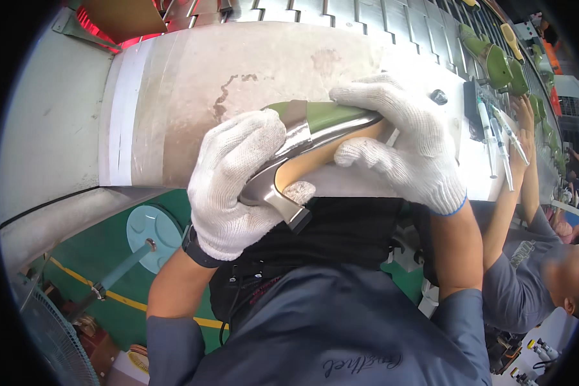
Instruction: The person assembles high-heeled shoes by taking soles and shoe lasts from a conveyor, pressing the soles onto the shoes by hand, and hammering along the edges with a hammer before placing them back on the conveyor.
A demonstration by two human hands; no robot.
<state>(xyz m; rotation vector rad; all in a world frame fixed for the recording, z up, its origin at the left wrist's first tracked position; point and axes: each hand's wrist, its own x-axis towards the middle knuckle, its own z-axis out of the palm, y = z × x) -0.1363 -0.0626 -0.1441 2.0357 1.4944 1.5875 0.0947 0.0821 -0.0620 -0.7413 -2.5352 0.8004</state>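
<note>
1. My gloved left hand point(238, 177) grips the heel end of a green high-heeled shoe point(331, 116).
2. My gloved right hand point(408, 138) clasps its toe, thumb at the tan sole point(315, 159).
3. The shoe is held tilted over the near side of the worktop point(186, 90).
4. Right, syringes point(500, 147) lie near a co-worker's forearms point(508, 201); far right, more green shoes point(498, 67).
</note>
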